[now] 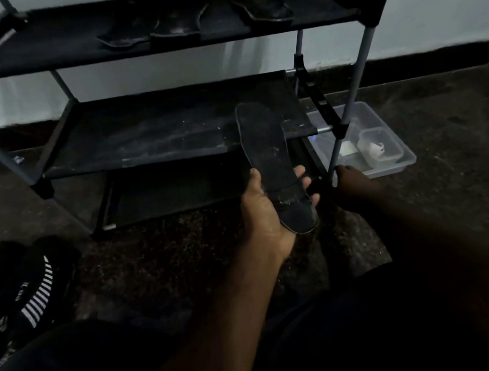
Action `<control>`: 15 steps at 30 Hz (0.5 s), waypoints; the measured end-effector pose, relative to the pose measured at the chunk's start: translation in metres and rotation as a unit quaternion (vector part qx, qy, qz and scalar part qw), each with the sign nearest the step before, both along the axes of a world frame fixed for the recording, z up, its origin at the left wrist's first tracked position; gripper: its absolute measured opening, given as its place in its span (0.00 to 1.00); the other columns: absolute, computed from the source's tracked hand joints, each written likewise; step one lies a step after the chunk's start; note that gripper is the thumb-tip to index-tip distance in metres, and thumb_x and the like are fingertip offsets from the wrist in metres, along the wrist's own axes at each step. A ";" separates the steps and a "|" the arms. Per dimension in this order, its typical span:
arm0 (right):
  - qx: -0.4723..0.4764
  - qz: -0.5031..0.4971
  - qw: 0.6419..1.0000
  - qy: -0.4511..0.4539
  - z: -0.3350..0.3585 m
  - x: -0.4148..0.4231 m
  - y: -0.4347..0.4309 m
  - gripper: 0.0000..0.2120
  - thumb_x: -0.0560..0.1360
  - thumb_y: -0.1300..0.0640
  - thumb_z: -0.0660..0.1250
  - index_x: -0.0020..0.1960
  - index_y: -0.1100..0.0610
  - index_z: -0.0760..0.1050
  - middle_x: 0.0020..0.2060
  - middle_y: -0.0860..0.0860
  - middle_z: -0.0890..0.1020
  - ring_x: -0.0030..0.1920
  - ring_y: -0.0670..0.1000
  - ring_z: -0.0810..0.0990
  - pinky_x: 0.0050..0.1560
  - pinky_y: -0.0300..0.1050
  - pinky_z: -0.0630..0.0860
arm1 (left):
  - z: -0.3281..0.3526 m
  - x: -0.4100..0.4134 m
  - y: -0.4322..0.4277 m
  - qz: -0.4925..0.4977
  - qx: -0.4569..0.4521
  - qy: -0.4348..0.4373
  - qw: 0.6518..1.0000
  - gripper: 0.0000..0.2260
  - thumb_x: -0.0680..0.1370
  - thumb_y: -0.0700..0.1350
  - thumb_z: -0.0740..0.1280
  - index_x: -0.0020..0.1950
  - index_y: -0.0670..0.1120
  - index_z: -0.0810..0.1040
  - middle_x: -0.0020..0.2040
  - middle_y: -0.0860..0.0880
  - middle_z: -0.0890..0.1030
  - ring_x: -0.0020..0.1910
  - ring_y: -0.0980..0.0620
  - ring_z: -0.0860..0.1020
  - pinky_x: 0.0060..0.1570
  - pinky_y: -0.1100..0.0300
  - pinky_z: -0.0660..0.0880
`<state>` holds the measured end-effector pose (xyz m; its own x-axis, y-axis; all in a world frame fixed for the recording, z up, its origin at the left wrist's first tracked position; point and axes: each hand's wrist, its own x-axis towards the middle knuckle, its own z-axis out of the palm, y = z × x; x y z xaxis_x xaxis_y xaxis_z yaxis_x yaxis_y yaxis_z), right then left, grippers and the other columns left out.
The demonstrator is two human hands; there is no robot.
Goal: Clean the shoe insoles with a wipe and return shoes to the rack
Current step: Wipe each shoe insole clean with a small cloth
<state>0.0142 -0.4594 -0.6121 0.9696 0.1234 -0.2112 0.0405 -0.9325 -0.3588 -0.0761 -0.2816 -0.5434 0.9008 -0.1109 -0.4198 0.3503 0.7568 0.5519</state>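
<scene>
My left hand (265, 211) grips a long black insole (268, 151) by its lower half, its far end pointing up over the rack's middle shelf (161, 131). Three more dark insoles (136, 21) lie side by side on the top shelf. My right hand (350, 181) reaches out low to the right, by the rack's front right leg and the edge of a clear plastic bin (392, 139); dim light hides its fingers. A pair of black shoes with white stripes (23, 289) sits on the floor at the left.
The metal-framed shoe rack (358, 77) stands against a pale wall, with a bottom shelf near the floor. Inside the clear bin is a smaller clear container (378, 147) with something white in it. The floor is dark and speckled. My dark-clothed knees fill the bottom.
</scene>
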 end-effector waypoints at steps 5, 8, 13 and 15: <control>-0.041 -0.034 0.998 0.031 -0.013 0.009 -0.002 0.23 0.79 0.52 0.66 0.67 0.65 0.69 0.63 0.63 0.73 0.63 0.63 0.73 0.58 0.54 0.71 | -0.002 0.003 0.002 -0.001 0.014 0.002 1.000 0.26 0.82 0.60 0.49 0.56 0.44 0.78 0.52 0.42 0.82 0.43 0.48 0.80 0.43 0.52 0.76; -0.064 -0.057 0.996 0.018 -0.018 0.006 -0.007 0.21 0.77 0.49 0.68 0.61 0.64 0.70 0.59 0.63 0.74 0.56 0.63 0.77 0.52 0.52 0.72 | -0.003 0.000 0.000 0.003 0.016 0.010 1.000 0.26 0.82 0.60 0.49 0.55 0.43 0.79 0.51 0.41 0.82 0.42 0.48 0.80 0.42 0.53 0.76; -0.139 -0.062 0.988 -0.001 -0.017 -0.014 -0.018 0.22 0.77 0.46 0.66 0.61 0.63 0.73 0.59 0.62 0.76 0.59 0.61 0.77 0.56 0.50 0.73 | 0.004 -0.011 -0.002 0.006 0.012 0.018 1.000 0.27 0.82 0.60 0.49 0.58 0.41 0.78 0.49 0.41 0.82 0.39 0.49 0.79 0.39 0.54 0.75; -0.175 -0.076 0.981 0.046 -0.010 -0.020 -0.021 0.24 0.76 0.46 0.67 0.65 0.62 0.72 0.62 0.61 0.76 0.61 0.60 0.77 0.58 0.49 0.73 | 0.011 -0.016 -0.002 0.001 0.013 0.018 1.000 0.27 0.83 0.60 0.49 0.54 0.41 0.79 0.47 0.42 0.82 0.38 0.49 0.79 0.38 0.54 0.75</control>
